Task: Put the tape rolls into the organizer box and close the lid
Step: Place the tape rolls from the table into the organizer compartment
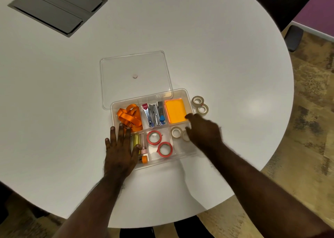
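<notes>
A clear organizer box (188, 95) stands open on the white table, and its clear lid (135, 66) lies flat behind it. Two red tape rolls (154, 137) lie in the front middle compartment. Beige tape rolls (176, 132) lie in the front right compartment, partly hidden by my right hand (204, 131), which hovers over them with fingers spread. Two more beige tape rolls (200, 104) rest on the table just right of the box. My left hand (120, 147) lies flat on the box's front left corner, holding nothing.
In the box are an orange ribbon (130, 117), staplers (153, 114), orange sticky notes (175, 112) and small tubes (139, 142). A grey cable hatch (57, 8) sits in the table at the far left. The table's curved edge runs close on the right.
</notes>
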`<state>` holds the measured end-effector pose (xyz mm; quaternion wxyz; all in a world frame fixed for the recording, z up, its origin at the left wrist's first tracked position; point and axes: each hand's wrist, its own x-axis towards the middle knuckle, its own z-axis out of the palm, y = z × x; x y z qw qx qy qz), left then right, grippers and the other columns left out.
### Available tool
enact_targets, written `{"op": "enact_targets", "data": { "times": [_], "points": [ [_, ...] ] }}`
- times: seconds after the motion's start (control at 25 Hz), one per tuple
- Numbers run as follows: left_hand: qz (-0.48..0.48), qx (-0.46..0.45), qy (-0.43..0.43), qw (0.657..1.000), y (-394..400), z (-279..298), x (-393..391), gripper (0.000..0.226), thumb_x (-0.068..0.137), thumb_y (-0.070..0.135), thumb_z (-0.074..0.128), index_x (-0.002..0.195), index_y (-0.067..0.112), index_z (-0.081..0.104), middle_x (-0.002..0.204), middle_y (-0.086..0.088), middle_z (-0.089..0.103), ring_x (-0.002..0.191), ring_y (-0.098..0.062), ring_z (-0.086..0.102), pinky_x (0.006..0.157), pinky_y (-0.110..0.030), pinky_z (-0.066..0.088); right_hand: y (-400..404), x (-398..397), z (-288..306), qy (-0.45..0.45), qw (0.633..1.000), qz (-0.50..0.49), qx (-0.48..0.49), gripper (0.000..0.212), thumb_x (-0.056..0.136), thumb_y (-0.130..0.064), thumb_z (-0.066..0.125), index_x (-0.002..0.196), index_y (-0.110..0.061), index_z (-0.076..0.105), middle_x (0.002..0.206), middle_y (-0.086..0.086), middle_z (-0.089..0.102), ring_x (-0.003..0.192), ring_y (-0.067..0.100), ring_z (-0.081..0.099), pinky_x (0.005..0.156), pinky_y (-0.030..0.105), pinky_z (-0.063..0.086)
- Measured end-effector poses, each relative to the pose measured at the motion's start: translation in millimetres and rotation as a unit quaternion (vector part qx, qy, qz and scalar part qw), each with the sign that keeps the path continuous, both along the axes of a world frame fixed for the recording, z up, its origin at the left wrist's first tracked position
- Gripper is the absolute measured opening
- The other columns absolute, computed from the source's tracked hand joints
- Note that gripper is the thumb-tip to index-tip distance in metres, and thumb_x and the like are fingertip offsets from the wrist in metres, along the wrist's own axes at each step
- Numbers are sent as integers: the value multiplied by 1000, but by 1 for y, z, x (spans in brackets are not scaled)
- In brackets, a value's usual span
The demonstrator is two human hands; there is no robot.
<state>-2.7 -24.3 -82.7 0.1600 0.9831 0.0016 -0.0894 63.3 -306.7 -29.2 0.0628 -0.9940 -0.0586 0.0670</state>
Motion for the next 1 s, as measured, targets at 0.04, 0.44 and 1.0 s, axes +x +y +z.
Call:
{"op": "enact_targets", "data": {
  "times": [0.04, 0.44, 1.0],
  "points": [
    [0, 0, 0, 1000, 0, 0, 0, 75, 92, 56, 27, 154, 18, 10, 164, -10, 7, 151, -33, -4, 118, -65, 15, -11, 12, 6, -31, 999, -38, 23, 36, 89, -32, 59, 124, -25, 55, 109, 3, 67, 84, 34, 69, 69, 37, 54],
    [6, 4, 3, 1000, -1, 0, 0, 74, 91, 57, 23, 154, 18, 11, 164, -10, 6, 151, -33, -6, 118, -64, 14, -57, 80, -23, 80, 995, -4, -60, 40, 98, -28, 45, 138, -23, 47, 136, 12, 49, 106, 39, 60, 82, 44, 53],
    [14, -7, 1, 1000, 0, -1, 1, 74, 92, 57, 24, 154, 18, 15, 165, -8, 7, 151, -31, -6, 119, -62, 13, -54, 88, -36, -39, 998, -19, -54, 26, 90, -30, 59, 100, -7, 65, 102, 16, 64, 89, 36, 63, 64, 37, 54]
  ]
}}
